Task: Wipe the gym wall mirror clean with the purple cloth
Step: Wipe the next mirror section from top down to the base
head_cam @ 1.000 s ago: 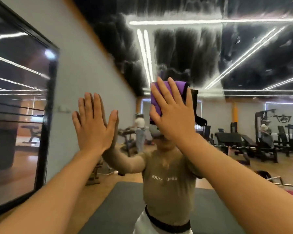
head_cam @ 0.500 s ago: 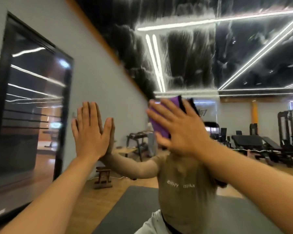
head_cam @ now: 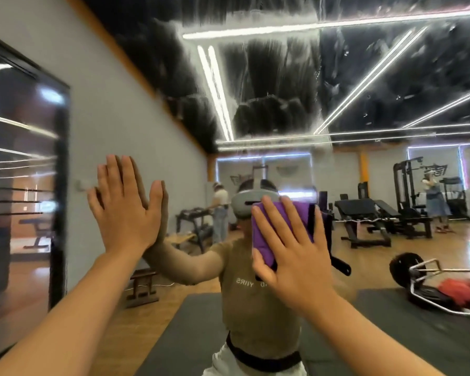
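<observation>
The wall mirror (head_cam: 282, 109) fills the view, its upper glass streaked with wet smears over the reflected black ceiling and strip lights. The left hand (head_cam: 125, 210) lies flat on the glass, fingers straight and released, while the right hand (head_cam: 291, 248) presses the purple cloth (head_cam: 266, 234) against it with spread, straight fingers. Reflected are a wooden floor (head_cam: 364, 256), dark mats, weight benches (head_cam: 375, 213) and a loaded barbell frame (head_cam: 432, 283).

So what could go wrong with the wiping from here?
The left hand lies bare and flat on the mirror, so it may leave fresh prints. The right hand only presses the folded cloth with straight fingers; it could slip free. Streaks high on the glass may get missed.
</observation>
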`<action>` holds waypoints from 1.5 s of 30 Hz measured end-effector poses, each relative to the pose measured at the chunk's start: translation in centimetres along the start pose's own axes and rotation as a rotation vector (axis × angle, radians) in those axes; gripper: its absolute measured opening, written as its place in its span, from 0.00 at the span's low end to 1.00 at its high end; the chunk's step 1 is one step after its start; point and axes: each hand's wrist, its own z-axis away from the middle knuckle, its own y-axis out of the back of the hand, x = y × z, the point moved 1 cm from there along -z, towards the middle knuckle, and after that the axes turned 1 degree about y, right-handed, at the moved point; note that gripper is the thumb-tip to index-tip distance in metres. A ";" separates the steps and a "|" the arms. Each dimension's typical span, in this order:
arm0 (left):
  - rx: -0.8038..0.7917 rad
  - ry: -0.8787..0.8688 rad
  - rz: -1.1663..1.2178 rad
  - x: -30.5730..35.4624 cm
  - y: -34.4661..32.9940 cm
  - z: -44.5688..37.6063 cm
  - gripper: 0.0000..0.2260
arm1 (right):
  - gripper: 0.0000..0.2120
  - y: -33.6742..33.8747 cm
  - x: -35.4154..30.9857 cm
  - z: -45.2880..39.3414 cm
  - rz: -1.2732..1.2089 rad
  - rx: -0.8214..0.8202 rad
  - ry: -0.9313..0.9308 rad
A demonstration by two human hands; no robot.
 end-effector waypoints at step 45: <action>0.089 -0.031 0.084 -0.3 -0.4 0.6 0.34 | 0.32 0.5 1.1 1.5 -0.027 -0.037 -0.222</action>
